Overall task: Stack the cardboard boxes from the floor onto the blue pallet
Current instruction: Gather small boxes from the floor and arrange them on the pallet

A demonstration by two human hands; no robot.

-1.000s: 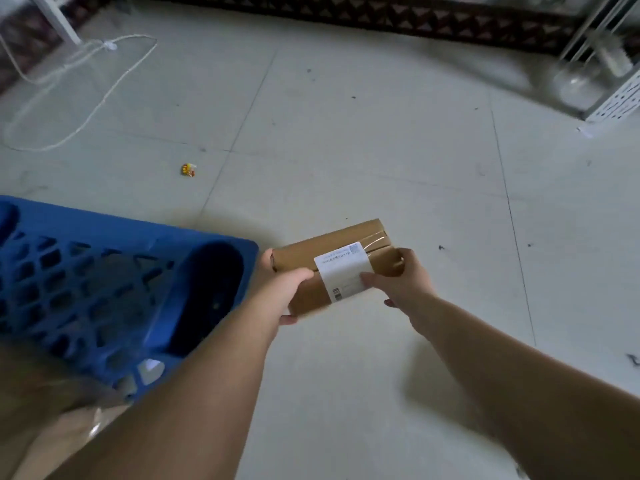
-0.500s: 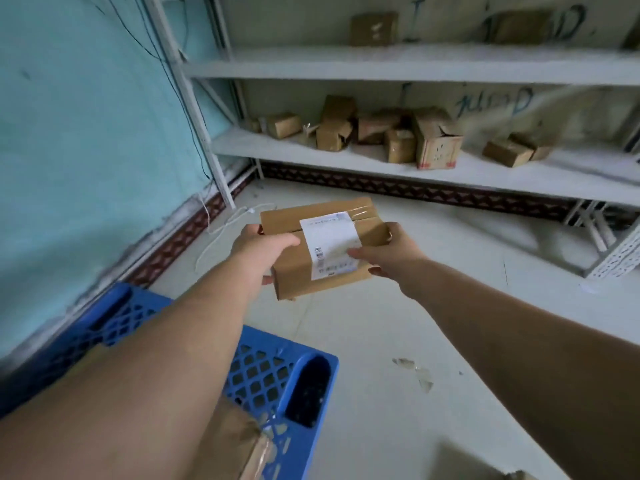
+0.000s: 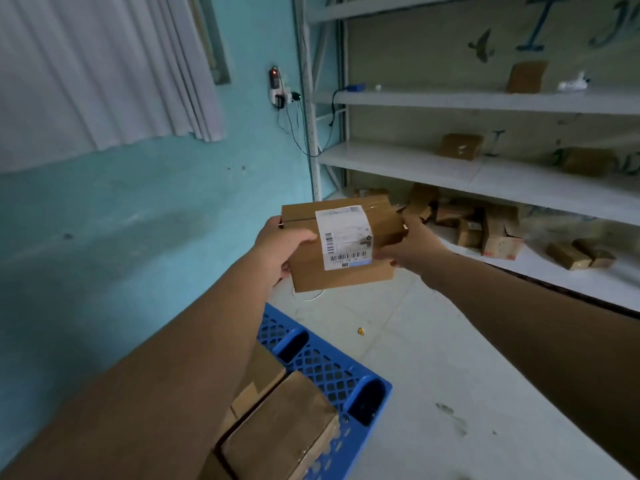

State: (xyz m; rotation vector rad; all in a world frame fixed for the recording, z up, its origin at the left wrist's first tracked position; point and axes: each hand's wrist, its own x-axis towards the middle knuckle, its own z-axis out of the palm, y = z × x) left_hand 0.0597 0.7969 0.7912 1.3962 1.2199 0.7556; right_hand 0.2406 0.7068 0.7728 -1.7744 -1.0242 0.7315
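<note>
The blue pallet (image 3: 332,372) is seen low in the view, with cardboard boxes (image 3: 277,434) already set on it. A small cardboard box (image 3: 304,268) is held in the air above the pallet's far end, clamped at its short ends by the left hand (image 3: 280,249) and the right hand (image 3: 412,249), fingers wrapped around the edges. It is judged light and stiff; the taped faces may be slippery, so the ends are best gripped.

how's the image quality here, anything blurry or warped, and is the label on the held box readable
Head view: dim, bluish light; the shelf and its boxes are smeared by blur, and wide-angle distortion bends the frame edges. The held box is sharper between the left hand and right hand; its label shows barcodes, but the text is too small to read.
</note>
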